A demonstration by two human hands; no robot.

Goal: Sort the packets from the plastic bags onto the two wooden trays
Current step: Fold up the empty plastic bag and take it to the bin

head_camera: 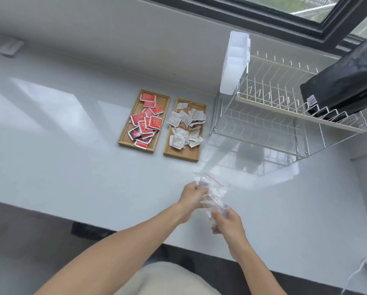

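Two wooden trays lie side by side on the white counter. The left tray (164,103) holds several red packets (147,122). The right tray (183,154) holds several white packets (185,126). Nearer to me, above the counter, both hands grip crumpled clear plastic bags (213,190) with red zip lines. My left hand (192,195) clutches the bags from the left. My right hand (227,224) pinches their lower end. I cannot tell whether any packets are inside the bags.
A two-tier wire dish rack (274,116) stands to the right of the trays, with a white cutlery holder (234,62) on its left side and a black bag (346,81) on top. The counter's front edge (114,228) runs close to my body.
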